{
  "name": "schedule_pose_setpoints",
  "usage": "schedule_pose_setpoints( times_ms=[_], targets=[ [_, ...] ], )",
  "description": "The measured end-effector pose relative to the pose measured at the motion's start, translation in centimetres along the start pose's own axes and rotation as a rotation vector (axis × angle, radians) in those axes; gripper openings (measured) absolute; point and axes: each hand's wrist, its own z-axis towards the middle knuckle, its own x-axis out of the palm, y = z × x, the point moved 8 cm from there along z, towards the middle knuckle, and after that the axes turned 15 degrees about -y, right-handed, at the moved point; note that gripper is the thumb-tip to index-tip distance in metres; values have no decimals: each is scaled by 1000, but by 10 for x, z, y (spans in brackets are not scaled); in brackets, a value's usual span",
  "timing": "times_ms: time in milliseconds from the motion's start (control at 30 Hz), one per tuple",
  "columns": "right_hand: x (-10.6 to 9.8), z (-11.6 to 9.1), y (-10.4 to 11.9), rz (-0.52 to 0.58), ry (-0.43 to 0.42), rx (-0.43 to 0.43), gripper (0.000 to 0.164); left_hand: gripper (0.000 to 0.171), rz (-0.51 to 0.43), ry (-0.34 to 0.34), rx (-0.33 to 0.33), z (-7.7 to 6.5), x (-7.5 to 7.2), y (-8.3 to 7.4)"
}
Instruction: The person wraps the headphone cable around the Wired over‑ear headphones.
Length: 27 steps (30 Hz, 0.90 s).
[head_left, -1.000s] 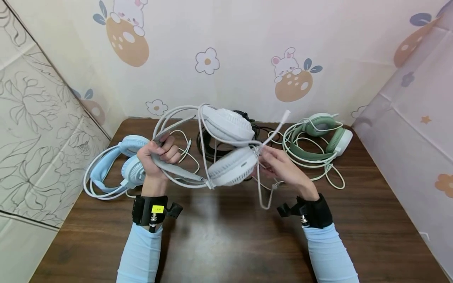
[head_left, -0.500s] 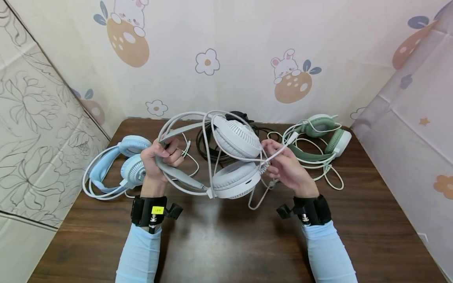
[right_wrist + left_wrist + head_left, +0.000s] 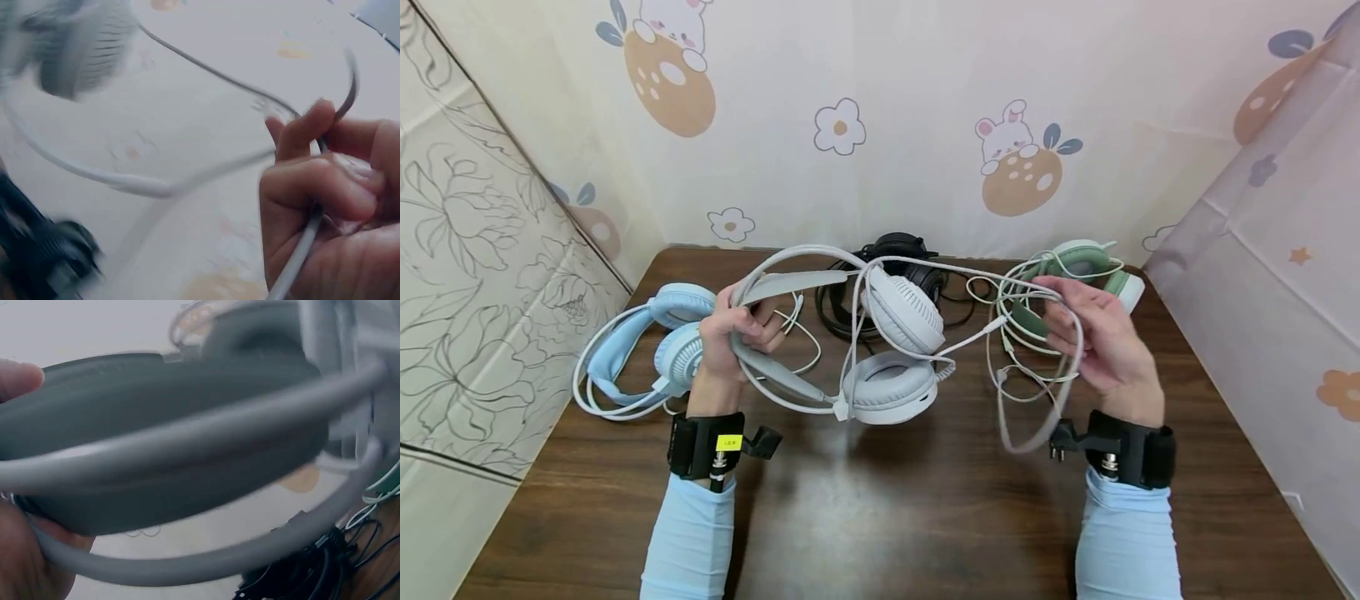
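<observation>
White headphones (image 3: 904, 315) with a grey padded headband are held in the air above the table. My left hand (image 3: 737, 337) grips the headband, its fingers curled round the grey strap (image 3: 156, 425). Off to the right, my right hand (image 3: 1101, 337) pinches the white cable (image 3: 970, 268) of these headphones, and a loop of it hangs below the fingers. In the right wrist view, the cable (image 3: 219, 76) runs from the blurred earcup (image 3: 94, 50) into the curled fingers. A white microphone boom (image 3: 973, 337) sticks out from the lower earcup.
Light blue headphones (image 3: 681, 358) lie on the brown table (image 3: 850, 517) at the left. Black headphones (image 3: 898, 246) rest at the back middle, partly hidden. Green and white headphones (image 3: 1078, 254) with coiled cable lie at the back right. Patterned cloth (image 3: 917, 125) stands behind.
My right hand has moved right, away from the earcups, drawing the cable out with it. The left hand keeps its grip on the headband and stays nearly in place.
</observation>
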Motion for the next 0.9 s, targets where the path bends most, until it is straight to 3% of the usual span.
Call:
schedule_pose_setpoints(
  times_ms=[67, 200, 267, 400, 533, 633, 733, 900],
  targets=[
    [-9, -3, 9, -292, -100, -144, 31, 23, -13, -3, -13, 0, -2, 1],
    [-18, -1, 13, -1031, -295, -413, 22, 19, -184, 33, -100, -2, -4, 7],
    [-15, 3, 11, -1227, -330, -530, 19, 16, -271, 82, -172, -3, 0, 14],
    [-1, 9, 3, -1339, -289, -717, 21, 16, -356, 190, -315, -5, 15, 30],
    [2, 19, -16, -1430, -203, -738, 21, 23, -430, 212, -387, -6, 30, 42],
    [2, 24, -32, -1426, -132, -685, 17, 20, -521, 152, -385, -2, 33, 41],
    [9, 24, -43, -1396, -96, -649, 16, 14, -637, 63, -382, 1, 25, 37],
    [39, 23, -60, -1403, -47, -604, 18, 11, -781, -172, -387, 4, 0, 38]
  ],
)
